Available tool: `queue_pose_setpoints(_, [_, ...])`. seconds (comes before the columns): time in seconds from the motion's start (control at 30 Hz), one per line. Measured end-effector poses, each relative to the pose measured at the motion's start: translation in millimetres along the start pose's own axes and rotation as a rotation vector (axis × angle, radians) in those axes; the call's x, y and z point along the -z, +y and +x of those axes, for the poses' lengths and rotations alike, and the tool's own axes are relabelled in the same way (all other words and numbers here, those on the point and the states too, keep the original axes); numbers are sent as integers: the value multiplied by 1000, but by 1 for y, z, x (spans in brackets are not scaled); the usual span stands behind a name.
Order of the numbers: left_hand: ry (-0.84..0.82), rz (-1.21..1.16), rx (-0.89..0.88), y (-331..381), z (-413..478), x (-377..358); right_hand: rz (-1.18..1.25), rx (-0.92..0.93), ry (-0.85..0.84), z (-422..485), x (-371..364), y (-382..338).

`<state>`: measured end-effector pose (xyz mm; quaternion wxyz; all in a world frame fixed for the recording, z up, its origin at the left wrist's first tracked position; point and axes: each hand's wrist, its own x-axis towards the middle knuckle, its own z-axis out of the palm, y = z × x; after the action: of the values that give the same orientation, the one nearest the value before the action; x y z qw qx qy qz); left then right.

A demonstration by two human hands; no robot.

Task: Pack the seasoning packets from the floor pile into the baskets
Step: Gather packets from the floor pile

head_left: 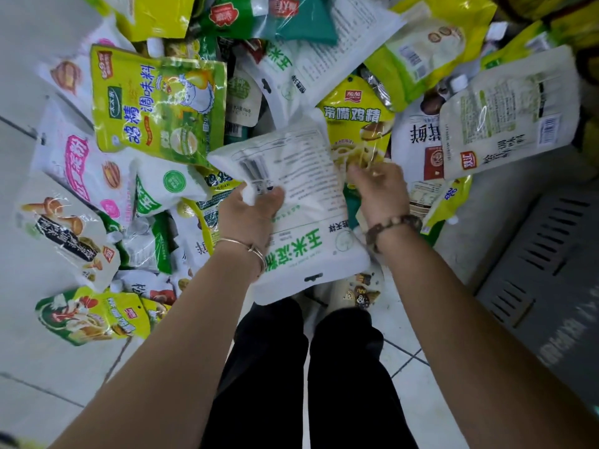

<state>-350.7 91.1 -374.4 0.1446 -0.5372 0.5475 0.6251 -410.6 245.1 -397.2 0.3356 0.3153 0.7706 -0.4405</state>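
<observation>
Above black trouser legs [340, 367], the left hand [256, 209] grips a white packet [301, 202] with green lettering, thumb pressed on its face, held off the floor. Just beside it, the right hand [379, 189] pinches, fingers curled, the lower edge of a yellow packet [356, 124] lying farther out on the floor pile [155, 105].

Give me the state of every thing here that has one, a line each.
White bag, raised over the pile, hang hole at the near end.
Left hand, grip closed on the white bag's left edge.
Yellow packet, lying face up on the pile.
Right hand, fingers curled at the yellow packet's near edge; hold unclear.
Pile, packets overlapping on the floor.
Gray crate, beside the pile; inside hidden.
</observation>
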Motion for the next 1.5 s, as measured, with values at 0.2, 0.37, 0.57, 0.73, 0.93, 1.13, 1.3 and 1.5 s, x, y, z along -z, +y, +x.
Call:
queue_pose_setpoints(0.2, [71, -44, -90, -2, 6, 4, 40, -124, 281, 67, -9, -12])
queue_pose_setpoints(0.37, [100, -65, -43, -4, 9, 2, -119, -204, 182, 84, -14, -35])
queue_pose_setpoints(0.57, [86, 58, -86, -2, 3, 10, 38, 110, 187, 55, -2, -29])
queue_pose_setpoints(0.73, [94, 147, -107, 17, -14, 14, -228, 250, 326, 23, 47, -35])
queue_pose_setpoints(0.93, [57, 312, -179, 44, -52, 10, -282, 350, 342, -34, 112, -52])
queue_pose_setpoints(1.13, [-39, 411, -221, 88, -116, -7, -266, 401, 409, -107, 172, -71])
queue_pose_setpoints(1.3, [-153, 464, -351, 115, -169, -27, -418, 426, 531, -162, 218, -81])
queue_pose_setpoints(1.5, [-207, 521, -429, 128, -236, -68, -295, 390, 615, -200, 288, -68])
